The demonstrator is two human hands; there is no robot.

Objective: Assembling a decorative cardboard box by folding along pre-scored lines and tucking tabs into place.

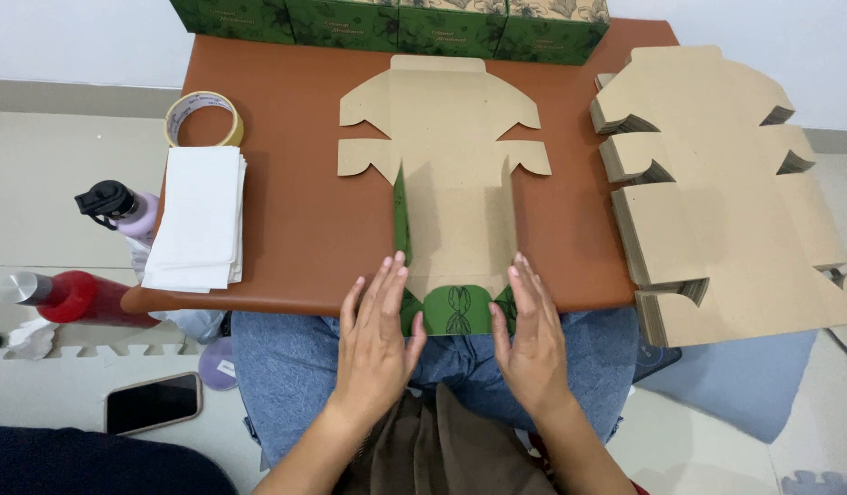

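A flat die-cut cardboard box blank lies brown side up on the brown table, its green printed end flap hanging over the near edge above my lap. My left hand rests with fingers straight against the blank's near left side flap, which is lifted and shows its green face. My right hand mirrors it at the near right side flap. Both hands are flat and press the flaps; neither closes around anything.
A thick stack of identical blanks sits on the right of the table. A pile of white sheets and a tape roll lie on the left. Green boxes line the far edge. Bottles and a phone are on the floor at left.
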